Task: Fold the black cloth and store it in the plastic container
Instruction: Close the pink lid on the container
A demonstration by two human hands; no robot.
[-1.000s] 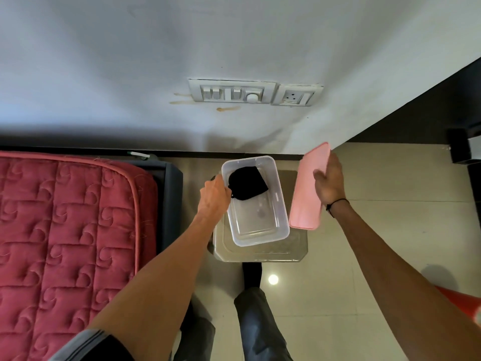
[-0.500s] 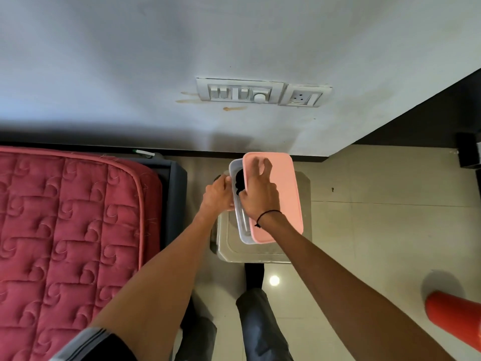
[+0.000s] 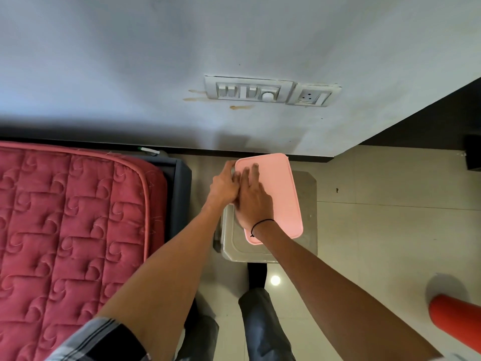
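The right hand (image 3: pixel 253 198) lies flat and open on the pink lid (image 3: pixel 270 196), pressing it down to seat it. Beside it, the left hand (image 3: pixel 223 186) grips the hidden container's near edge, steadying it. The black cloth is unseen, presumably inside beneath the 2 hands.

A grey stool (image 3: pixel 305 204) on the tiled floor (image 3: pixel 377 230) carries the pink-lidded container (image 3: pixel 281 194).
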